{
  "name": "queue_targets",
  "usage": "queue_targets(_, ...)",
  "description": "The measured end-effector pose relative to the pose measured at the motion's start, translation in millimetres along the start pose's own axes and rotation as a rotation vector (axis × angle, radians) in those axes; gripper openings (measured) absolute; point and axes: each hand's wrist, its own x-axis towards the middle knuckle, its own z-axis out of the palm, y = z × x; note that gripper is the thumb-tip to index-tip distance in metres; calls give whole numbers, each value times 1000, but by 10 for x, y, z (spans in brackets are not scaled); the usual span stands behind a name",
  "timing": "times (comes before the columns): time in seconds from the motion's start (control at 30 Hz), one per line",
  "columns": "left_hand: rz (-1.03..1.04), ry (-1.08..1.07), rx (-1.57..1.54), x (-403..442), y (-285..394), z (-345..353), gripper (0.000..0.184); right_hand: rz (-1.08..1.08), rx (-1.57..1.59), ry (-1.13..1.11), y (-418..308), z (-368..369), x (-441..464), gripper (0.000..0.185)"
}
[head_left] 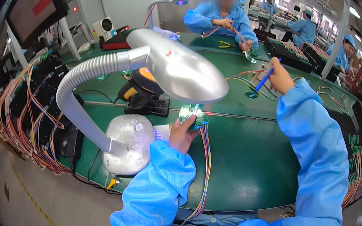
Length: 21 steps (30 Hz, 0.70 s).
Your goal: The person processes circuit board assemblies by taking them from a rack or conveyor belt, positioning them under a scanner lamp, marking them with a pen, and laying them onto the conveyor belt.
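Observation:
My left hand (181, 133) is closed on a green circuit board (195, 116) under the lamp head, thumb on its face. From that board a bundle of coloured wires (204, 170) hangs over the table's front edge. Further out on the right, my right hand (280, 77) grips a slim blue pen (264, 81), tip pointing down. Just by the tip is a small green board (251, 94) with coloured wires; I cannot tell whether the two touch. The silver gooseneck lamp (186, 70) shines on the board in my left hand.
A yellow-and-black scanner (144, 81) stands on its holder behind the lamp. Wired boards fill black racks (40, 114) at left and another rack (355, 148) at right. Across the green table (246, 166) a co-worker (224, 19) handles wires near yellow pliers (224, 44). A monitor (36, 0) hangs upper left.

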Motion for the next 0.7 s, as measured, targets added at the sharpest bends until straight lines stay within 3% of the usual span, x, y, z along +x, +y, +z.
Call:
queue_targets(0.1,-4,-8,21,-1,-17,1,26,-50,-40,31,-52,-149,-317,16)
queue_targets(0.2,1,1,53,-37,16,59,26,15,-67,-84,76,-139,-587,17)
queue_targets(0.27,18,10,74,-33,8,68,27,-152,-251,-97,327,-9,-719,19)
queue_targets(0.33,30,14,80,-25,-11,57,27,57,-186,-258,285,71,-893,17)
queue_targets(0.43,49,9,47,-45,-19,102,28,-243,-436,-342,308,222,-1054,19)
queue_targets(0.53,38,11,62,-22,-49,68,27,-341,-587,-281,8,221,-1057,24)
queue_targets(0.63,32,15,68,-32,-38,86,26,-233,-339,-276,-346,248,-879,30)
queue_targets(0.7,28,16,69,-41,-35,97,27,-118,113,-417,-374,438,-722,30)
